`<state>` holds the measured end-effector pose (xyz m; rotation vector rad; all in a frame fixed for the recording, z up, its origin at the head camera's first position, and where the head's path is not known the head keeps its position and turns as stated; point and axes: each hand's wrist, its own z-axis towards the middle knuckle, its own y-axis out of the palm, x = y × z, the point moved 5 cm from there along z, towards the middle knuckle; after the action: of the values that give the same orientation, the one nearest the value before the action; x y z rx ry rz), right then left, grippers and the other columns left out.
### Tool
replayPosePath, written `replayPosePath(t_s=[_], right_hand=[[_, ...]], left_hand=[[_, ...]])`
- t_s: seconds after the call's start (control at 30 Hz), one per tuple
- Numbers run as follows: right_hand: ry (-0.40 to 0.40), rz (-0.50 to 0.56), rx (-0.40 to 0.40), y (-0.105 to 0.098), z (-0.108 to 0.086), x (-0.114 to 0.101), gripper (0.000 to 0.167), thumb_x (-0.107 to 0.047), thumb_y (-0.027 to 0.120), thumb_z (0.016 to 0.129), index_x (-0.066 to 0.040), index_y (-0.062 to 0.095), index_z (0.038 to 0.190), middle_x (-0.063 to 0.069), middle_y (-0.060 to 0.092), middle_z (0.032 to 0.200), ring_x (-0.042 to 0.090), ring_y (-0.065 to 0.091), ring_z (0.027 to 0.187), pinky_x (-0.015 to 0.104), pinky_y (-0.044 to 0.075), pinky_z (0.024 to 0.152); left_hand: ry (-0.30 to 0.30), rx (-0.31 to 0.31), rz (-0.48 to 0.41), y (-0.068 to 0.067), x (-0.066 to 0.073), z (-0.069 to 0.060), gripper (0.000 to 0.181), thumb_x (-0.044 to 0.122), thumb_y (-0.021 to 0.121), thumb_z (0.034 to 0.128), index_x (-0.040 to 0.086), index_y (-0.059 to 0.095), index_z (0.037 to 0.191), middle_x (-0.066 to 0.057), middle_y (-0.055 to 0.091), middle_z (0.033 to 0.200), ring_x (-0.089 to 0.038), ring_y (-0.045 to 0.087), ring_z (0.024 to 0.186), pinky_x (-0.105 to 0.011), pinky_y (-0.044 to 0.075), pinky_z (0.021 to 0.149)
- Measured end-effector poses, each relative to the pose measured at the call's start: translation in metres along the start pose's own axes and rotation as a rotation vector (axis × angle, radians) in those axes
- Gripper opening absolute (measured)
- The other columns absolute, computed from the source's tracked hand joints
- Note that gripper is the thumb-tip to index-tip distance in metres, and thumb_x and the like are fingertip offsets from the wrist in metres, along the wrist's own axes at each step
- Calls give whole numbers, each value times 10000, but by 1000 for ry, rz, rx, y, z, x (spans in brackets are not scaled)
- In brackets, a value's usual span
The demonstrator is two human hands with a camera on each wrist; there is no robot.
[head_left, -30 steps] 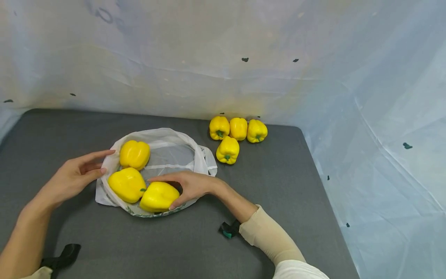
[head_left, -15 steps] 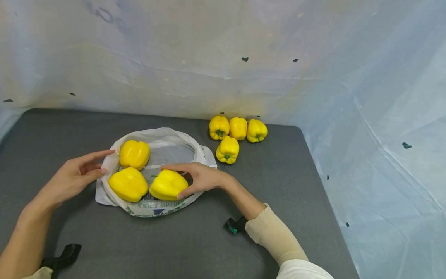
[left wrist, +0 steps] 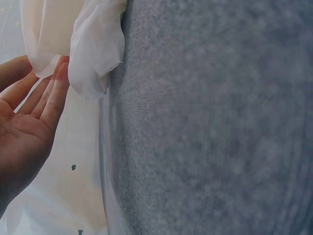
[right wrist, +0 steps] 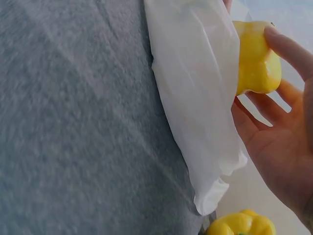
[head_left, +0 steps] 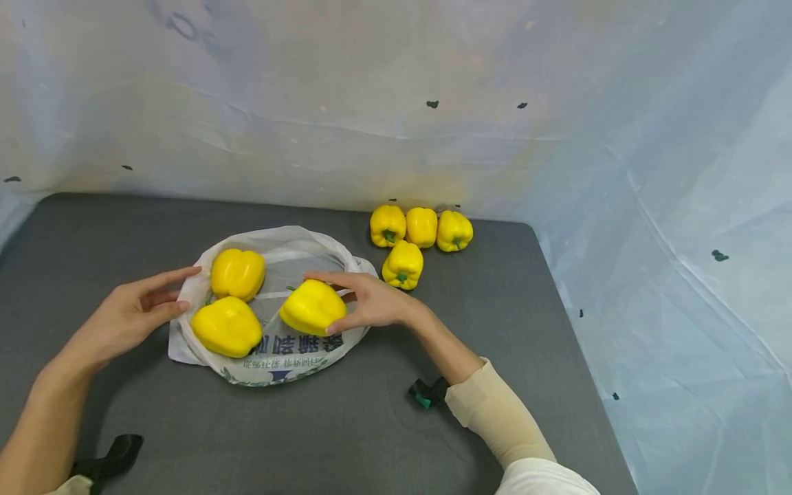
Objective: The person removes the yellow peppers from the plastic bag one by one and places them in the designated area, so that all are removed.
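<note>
In the head view my right hand [head_left: 377, 302] holds a yellow bell pepper [head_left: 312, 307] between thumb and fingers, above the mouth of a white plastic bag [head_left: 291, 371]. Seen from the right wrist, the thumb lies on one side of the held pepper [right wrist: 259, 58] and fingers on the other. Two more yellow bell peppers, one behind [head_left: 238, 273] and one in front [head_left: 226, 326], sit in the left part of the bag. My left hand [head_left: 136, 306] touches the bag's left side with extended fingers; the left wrist view shows its fingertips partly behind the plastic [left wrist: 95, 49].
Several yellow bell peppers [head_left: 421, 227] stand grouped at the back right of the dark grey table [head_left: 297, 440]. Whitish plastic sheeting [head_left: 346, 103] hangs behind the table and along its right side.
My right hand has lifted the pepper from the bag's front, moving it up and to the right. Printed lettering inside the bag has come into view. The left hand stays in place.
</note>
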<state>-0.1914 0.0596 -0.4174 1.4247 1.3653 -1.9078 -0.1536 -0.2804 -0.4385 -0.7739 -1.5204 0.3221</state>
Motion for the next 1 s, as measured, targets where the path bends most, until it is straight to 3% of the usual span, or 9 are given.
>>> replayPosePath(t_s=[0.27, 0.67, 1.0], right_hand=[[-14, -4, 77, -13, -8, 4, 880, -154, 823, 823, -145, 338, 1557, -24, 413, 1541, 132, 472, 1302, 375, 447, 1029], [30, -18, 177, -34, -24, 4, 871, -143, 822, 820, -138, 351, 1552, -23, 451, 1508, 272, 508, 1258, 387, 469, 1005], [48, -32, 231, -55, -36, 2, 900, -68, 829, 801, -133, 342, 1555, 45, 465, 1477, 277, 514, 1224, 446, 480, 992]], left_hand=[[-22, -4, 17, 1, -1, 0, 633, 252, 659, 976, 120, 389, 1534, -332, 509, 1373, 187, 469, 922, -140, 482, 691], [1, 6, -15, 1, -2, -3, 619, 206, 662, 974, 112, 400, 1527, -353, 504, 1363, 211, 473, 941, -149, 497, 682], [-5, 5, -14, 2, -4, -2, 630, 196, 664, 972, 115, 389, 1533, -355, 511, 1356, 216, 477, 939, -140, 498, 684]])
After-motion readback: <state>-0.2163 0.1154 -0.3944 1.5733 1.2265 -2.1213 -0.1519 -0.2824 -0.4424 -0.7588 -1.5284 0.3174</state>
